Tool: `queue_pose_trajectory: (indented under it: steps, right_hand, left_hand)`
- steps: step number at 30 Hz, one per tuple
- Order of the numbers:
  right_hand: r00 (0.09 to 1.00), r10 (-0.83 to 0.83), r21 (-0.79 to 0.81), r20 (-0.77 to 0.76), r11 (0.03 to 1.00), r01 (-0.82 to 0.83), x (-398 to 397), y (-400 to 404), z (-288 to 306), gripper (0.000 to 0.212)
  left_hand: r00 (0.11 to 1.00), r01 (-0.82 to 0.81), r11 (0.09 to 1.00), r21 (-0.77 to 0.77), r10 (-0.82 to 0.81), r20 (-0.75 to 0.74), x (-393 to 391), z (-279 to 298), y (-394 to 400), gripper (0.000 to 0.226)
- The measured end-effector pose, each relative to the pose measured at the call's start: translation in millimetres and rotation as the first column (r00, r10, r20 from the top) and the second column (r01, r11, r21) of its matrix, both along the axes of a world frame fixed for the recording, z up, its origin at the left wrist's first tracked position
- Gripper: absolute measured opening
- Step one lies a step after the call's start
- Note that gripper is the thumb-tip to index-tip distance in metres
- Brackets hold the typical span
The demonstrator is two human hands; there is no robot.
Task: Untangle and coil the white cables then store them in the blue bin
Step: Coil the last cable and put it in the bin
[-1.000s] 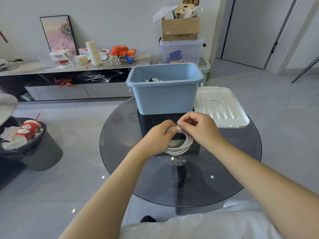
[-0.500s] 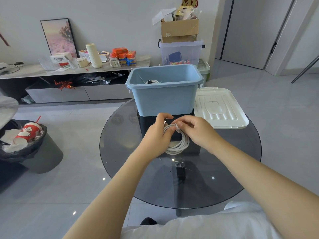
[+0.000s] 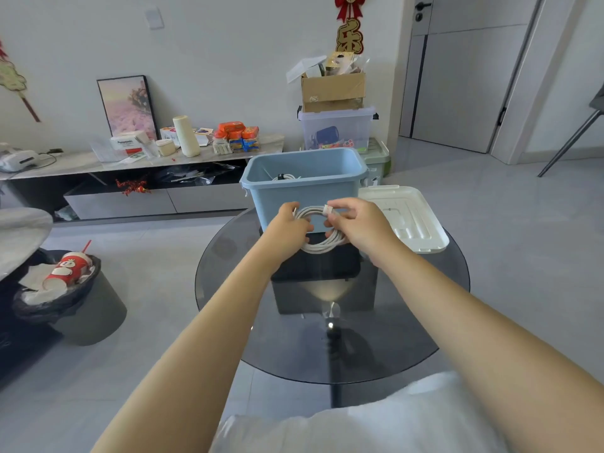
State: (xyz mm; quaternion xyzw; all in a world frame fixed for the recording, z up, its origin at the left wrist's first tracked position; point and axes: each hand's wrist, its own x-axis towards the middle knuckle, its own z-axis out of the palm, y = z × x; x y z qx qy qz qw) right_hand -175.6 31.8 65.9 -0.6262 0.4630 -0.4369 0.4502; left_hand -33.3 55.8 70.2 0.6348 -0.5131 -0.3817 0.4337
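The white cable is now a finished coil, held up in front of the near wall of the blue bin. 1 second ago it hung lower, above the glass counter; both hands have raised it toward 12 o'clock. The left hand has its grip clamped on the coil at 9 o'clock, and the right hand pinches the plug end at about 1 o'clock. I judge that coiling is done and storing comes next. Another cable already lies inside the bin. The white lid rests at 3 o'clock of the bin.
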Motion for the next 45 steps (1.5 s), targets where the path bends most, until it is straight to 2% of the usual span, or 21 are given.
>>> queue_pose_trajectory:
  steps: [4,7,8,11,13,15,18,21,24,26,29,31,32,34,36,37,39,41,42,43,45]
  right_hand:
    - [0.993,-0.103,-0.112,-0.064,0.989,0.095,1,1,29,0.019]
    - [0.990,-0.140,-0.177,-0.031,0.975,0.133,2,-5,49,0.018]
    - [0.987,-0.159,-0.197,-0.039,0.969,0.149,3,-10,53,0.017]
    - [0.970,-0.229,-0.245,-0.083,0.948,0.203,9,-51,62,0.020]
    - [0.948,-0.275,-0.270,-0.163,0.936,0.225,12,-89,62,0.029]
    - [0.906,-0.305,-0.271,-0.293,0.936,0.227,17,-145,57,0.030]
    - [0.742,-0.281,-0.239,-0.609,0.957,0.166,26,-228,41,0.028]
    - [0.603,-0.196,-0.193,-0.773,0.979,0.070,34,-270,27,0.037]
    - [0.458,-0.056,-0.078,-0.887,0.997,-0.029,44,-290,23,0.024]
    - [0.422,0.033,0.019,-0.906,0.999,-0.038,47,-299,26,0.027]
    - [0.385,0.120,0.115,-0.915,0.993,-0.034,50,-302,23,0.033]
    - [0.325,0.191,0.183,-0.926,0.982,-0.054,52,-296,24,0.031]
    - [0.289,0.239,0.228,-0.927,0.971,-0.072,50,-292,25,0.029]
    - [0.219,0.381,0.368,-0.898,0.924,-0.098,51,-289,35,0.026]
    - [0.186,0.487,0.476,-0.853,0.873,-0.103,51,-287,39,0.014]
    - [0.174,0.518,0.511,-0.837,0.855,-0.088,51,-286,42,0.015]
    - [0.207,0.537,0.540,-0.818,0.840,-0.050,50,-280,55,0.027]
    - [0.303,0.485,0.501,-0.820,0.865,-0.030,42,-271,69,0.012]
    - [0.365,0.448,0.466,-0.816,0.884,-0.042,31,-262,85,0.008]
    - [0.431,0.401,0.425,-0.808,0.904,-0.046,24,-254,91,0.022]
    - [0.586,0.304,0.348,-0.751,0.937,-0.039,3,-236,103,0.029]
  left_hand:
    - [0.987,-0.003,0.992,-0.124,0.023,0.156,-3,30,-1,0.037]
    - [0.985,-0.042,0.982,-0.186,0.072,0.156,-4,44,-12,0.014]
    - [0.978,-0.039,0.979,-0.198,0.078,0.193,-4,47,-19,0.012]
    - [0.926,-0.062,0.965,-0.255,0.151,0.345,0,59,-60,0.024]
    - [0.918,-0.052,0.960,-0.276,0.155,0.364,4,60,-95,0.026]
    - [0.904,-0.027,0.979,-0.203,0.111,0.413,9,54,-148,0.026]
    - [0.854,0.028,0.998,-0.053,0.004,0.520,18,38,-225,0.023]
    - [0.666,0.084,0.990,0.115,-0.142,0.732,23,25,-265,0.022]
    - [0.562,0.090,0.945,0.314,-0.309,0.768,26,14,-291,0.024]
    - [0.579,0.104,0.923,0.370,-0.358,0.732,28,10,-305,0.020]
    - [0.697,0.127,0.908,0.399,-0.368,0.615,27,4,-307,0.008]
    - [0.763,0.153,0.889,0.431,-0.383,0.520,26,2,-307,0.009]
    - [0.765,0.170,0.878,0.447,-0.404,0.502,25,1,-306,0.013]
    - [0.713,0.194,0.842,0.504,-0.474,0.518,22,9,-305,0.019]
    - [0.618,0.201,0.829,0.521,-0.520,0.589,14,18,-299,0.022]
    - [0.583,0.191,0.825,0.531,-0.531,0.615,12,24,-297,0.024]
    - [0.560,0.162,0.824,0.543,-0.530,0.637,7,36,-291,0.027]
    - [0.599,0.140,0.842,0.521,-0.491,0.633,0,51,-285,0.030]
    - [0.627,0.137,0.847,0.513,-0.476,0.617,-7,65,-280,0.035]
    - [0.645,0.138,0.858,0.495,-0.457,0.612,-14,74,-274,0.039]
    - [0.674,0.143,0.891,0.432,-0.407,0.616,-32,92,-262,0.039]
